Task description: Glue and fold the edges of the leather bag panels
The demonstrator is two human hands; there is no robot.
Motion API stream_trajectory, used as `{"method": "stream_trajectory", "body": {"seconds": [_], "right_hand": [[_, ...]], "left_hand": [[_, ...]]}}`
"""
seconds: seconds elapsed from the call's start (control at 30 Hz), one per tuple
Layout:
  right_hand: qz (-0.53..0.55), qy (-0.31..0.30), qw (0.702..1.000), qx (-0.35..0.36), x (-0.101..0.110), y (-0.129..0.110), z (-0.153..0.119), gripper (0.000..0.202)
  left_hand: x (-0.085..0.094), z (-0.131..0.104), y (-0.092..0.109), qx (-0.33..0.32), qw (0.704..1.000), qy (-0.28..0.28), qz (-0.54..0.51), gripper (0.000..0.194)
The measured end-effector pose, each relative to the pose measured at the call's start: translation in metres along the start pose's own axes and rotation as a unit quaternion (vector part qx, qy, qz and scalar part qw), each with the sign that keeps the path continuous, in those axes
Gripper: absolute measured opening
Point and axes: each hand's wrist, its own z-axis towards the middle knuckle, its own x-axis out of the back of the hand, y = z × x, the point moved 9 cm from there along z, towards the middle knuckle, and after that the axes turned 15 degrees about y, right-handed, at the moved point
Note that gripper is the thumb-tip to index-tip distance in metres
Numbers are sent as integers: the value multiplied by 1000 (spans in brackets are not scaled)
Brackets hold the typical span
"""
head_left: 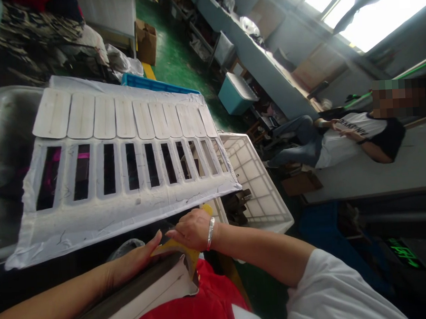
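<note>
"State of the hands?"
"Close together at seven o'clock, a narrow gap between the thumbs. The right hand [193,227] is curled firmly on a yellow piece [178,247]. The left hand [141,256] lies against its near end; its fingers are hidden, so its grip cannot be determined."

"Location of the yellow piece?"
"Seven o'clock, over the end of a long dark-and-white item [159,295], which lies under the left forearm, against a red garment [214,288] at six."

"Surroundings?"
"At nine o'clock, a slotted white panel [110,210], a row of flaps along its far side. At four, a white crate [262,190] containing dark pieces [237,207]. At three, a seated co-worker [351,145]."
</note>
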Motion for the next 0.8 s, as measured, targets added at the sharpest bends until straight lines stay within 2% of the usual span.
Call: {"method": "stream_trajectory", "body": {"seconds": [0.13, 0.23, 0.33, 0.4, 0.6, 0.7, 0.8], "right_hand": [[6, -10, 1000, 22, -2, -4, 1, 51], [10, -13, 999, 27, -3, -7, 1, 52], [11, 3, 999, 33, -3, -9, -1, 51], [12, 26, 999, 44, -2, -12, -3, 50], [17, 94, 993, 63, 5, -19, -9, 55], [15, 111, 992, 64, 6, -20, -10, 56], [17, 116, 990, 72, 5, -21, -11, 55]], "left_hand": [[-1, 4, -6, 39, 999, 18, -19, 74], [-3, 2, 2, -1, 1000, 10, -9, 65], [-3, -3, 10, -50, 998, 12, 46, 60], [-3, -5, 13, -60, 996, 16, 64, 60], [-7, -13, 19, -28, 999, 20, 37, 64], [-7, -14, 23, -32, 998, 32, 37, 63], [-9, -14, 25, -34, 998, 21, 38, 63]]}}
